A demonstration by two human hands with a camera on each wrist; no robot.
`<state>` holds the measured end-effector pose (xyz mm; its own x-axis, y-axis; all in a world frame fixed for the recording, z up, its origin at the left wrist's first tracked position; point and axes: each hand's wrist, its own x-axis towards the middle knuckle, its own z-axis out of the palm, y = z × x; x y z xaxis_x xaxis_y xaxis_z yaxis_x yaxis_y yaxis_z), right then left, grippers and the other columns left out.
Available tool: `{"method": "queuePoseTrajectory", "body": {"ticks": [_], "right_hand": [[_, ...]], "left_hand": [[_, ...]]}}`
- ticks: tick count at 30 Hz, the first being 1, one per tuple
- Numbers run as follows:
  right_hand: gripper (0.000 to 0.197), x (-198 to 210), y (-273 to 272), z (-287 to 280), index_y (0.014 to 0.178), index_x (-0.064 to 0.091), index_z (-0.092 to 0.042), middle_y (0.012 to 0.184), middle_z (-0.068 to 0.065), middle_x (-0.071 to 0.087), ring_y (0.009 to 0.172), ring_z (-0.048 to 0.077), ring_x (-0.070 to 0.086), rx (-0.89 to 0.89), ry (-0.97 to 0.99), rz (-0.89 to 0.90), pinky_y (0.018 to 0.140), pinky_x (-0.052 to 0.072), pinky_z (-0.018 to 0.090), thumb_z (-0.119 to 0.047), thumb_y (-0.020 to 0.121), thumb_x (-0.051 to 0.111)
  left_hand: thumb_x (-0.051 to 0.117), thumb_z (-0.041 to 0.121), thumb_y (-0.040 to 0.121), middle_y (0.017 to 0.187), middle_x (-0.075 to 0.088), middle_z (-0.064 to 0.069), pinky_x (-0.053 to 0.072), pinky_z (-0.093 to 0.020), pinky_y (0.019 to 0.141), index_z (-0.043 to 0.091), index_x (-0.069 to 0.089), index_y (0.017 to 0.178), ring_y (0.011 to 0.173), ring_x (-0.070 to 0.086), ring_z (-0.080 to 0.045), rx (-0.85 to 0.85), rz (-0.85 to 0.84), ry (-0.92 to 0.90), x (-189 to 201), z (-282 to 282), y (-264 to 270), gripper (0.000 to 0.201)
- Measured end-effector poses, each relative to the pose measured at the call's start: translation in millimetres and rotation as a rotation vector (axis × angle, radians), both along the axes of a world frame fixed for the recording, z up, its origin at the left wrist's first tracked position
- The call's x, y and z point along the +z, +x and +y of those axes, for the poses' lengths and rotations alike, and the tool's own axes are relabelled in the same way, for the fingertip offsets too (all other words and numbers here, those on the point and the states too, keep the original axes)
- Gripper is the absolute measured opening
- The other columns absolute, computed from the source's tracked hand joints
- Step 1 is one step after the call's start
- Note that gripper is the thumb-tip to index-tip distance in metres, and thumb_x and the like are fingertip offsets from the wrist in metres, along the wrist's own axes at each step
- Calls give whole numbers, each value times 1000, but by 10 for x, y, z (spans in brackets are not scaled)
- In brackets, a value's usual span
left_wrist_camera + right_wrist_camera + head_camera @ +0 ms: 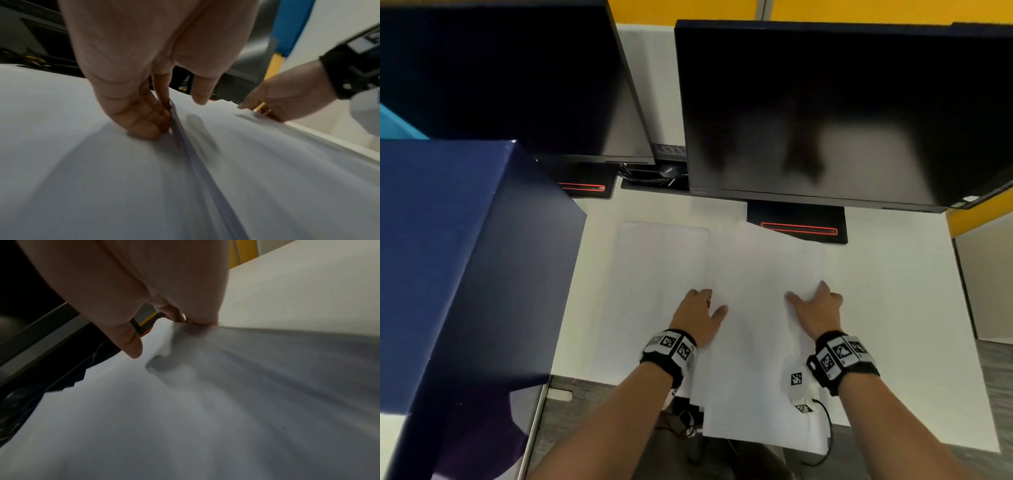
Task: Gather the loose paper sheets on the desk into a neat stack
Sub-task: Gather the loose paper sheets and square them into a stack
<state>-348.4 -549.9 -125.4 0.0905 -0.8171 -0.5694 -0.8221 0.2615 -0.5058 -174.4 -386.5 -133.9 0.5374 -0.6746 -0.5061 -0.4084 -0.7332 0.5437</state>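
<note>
Paper sheets [760,308], thin white rectangles, lie fanned on the smooth white desk [893,308] below two monitors; left hand [144,100] curls under one stack edge; right hand [164,308] pinches the rumpled opposite edge.

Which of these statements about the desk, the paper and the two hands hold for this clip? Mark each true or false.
1. Both monitor screens are dark. True: the left monitor and the right monitor show no picture.
2. The left hand is lifted clear of the paper. False: its curled fingers press at the edge of the pile of sheets.
3. The right hand touches the pile. True: its fingers sit at the pile's right edge.
4. The pile lies wholly on the desk. False: its near end hangs past the front edge.
5. A red box stands at the left. False: the box is dark blue.
</note>
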Motion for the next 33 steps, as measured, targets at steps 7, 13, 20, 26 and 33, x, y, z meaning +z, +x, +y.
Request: {"method": "queuePoseTrajectory", "body": {"ticks": [7,13,20,26,33], "right_hand": [[90,11,-74,36,150,25,-8,145,24,30,133,44,33,84,-32,117,108,34,49,-42,81,73],[101,-74,-115,300,151,22,-13,145,18,23,130,40,26,308,-127,227,105,35,49,-49,74,77],[103,-117,-123,301,152,21,-12,146,15,23,131,38,25,349,-160,277,106,37,45,-56,74,73],[117,190,92,320,155,13,-16,156,15,18,142,36,23,288,-158,145,114,29,51,-73,68,67],[124,888,583,297,156,12,-32,158,-3,32,140,11,39,159,25,-867,110,39,35,-52,57,84]], "left_hand": [[63,71,64,134,46,-16,44,-53,99,11,43,135,122,47,-37,673,-291,324,103,509,1167,95],[73,46,80,122,67,-11,50,-33,85,9,59,123,106,64,-32,604,-16,102,197,538,1260,59],[70,40,87,104,75,-12,47,-31,79,13,70,112,100,67,-32,411,-332,-194,1266,613,1219,37],[76,32,83,81,68,31,46,-10,65,30,72,104,78,66,8,292,-316,-557,2151,659,1138,22],[77,18,83,78,71,29,49,-6,69,27,69,98,76,66,15,321,-20,-764,2216,342,1039,18]]}}
